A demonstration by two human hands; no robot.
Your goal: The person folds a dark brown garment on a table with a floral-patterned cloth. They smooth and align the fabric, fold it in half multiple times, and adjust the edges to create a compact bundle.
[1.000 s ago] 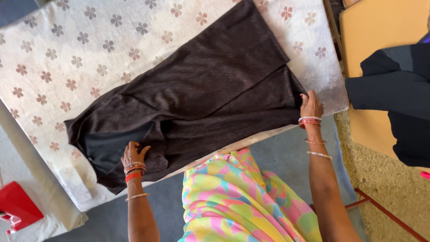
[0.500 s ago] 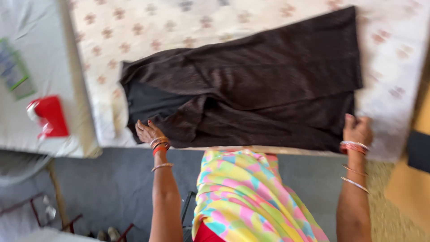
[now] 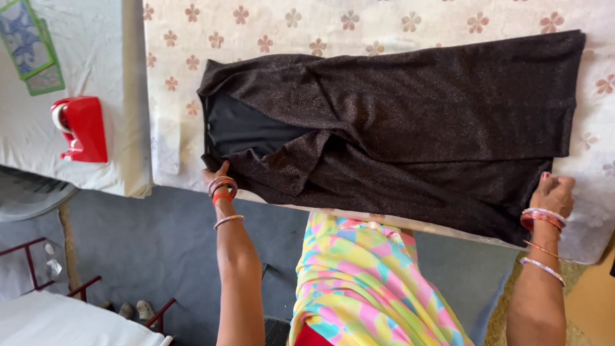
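Head view: dark garment (image 3: 410,128) lies lengthwise left to right.

The dark garment (image 3: 397,128) now lies level, no longer slanting toward one o'clock; the red object (image 3: 83,128) has shifted from seven to ten o'clock.

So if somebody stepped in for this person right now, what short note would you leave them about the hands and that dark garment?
Left hand: grips the near left corner of the dark sparkly garment.
Right hand: holds the garment's near right edge.
Garment: spread lengthwise across the flowered sheet, near edge along the table side; the left end is folded over, plain lining showing.
Done: laid out mostly flat.
Left: the left end is rumpled and creased. A red iron stands on the white surface to the left, untouched.
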